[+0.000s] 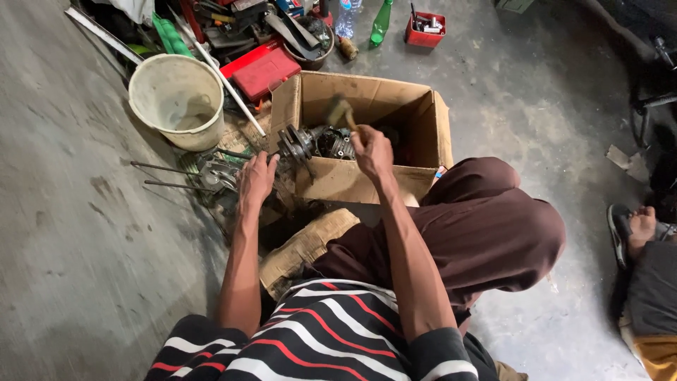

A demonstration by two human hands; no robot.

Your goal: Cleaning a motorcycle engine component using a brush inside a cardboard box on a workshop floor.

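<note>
Head view: right hand (371, 152) clenched round a blurred hammer (340, 111), head raised up-left of the fist, handle running diagonally. Left hand (255, 178) flat, pressing a metal engine part (314, 143) on the cardboard box (367, 95) edge, shaft pointing left. Risk: off-target blow hits left fingers

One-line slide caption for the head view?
Right hand swings hammer over engine part at cardboard box; left hand steadies it.

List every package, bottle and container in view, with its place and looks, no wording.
Cardboard box: centre, open, brown, beyond the right hand.
Bucket: left of it, round, cream.
Case: behind the box, flat, red.
Bottle: top, green.
Small tray: top, red.
</note>
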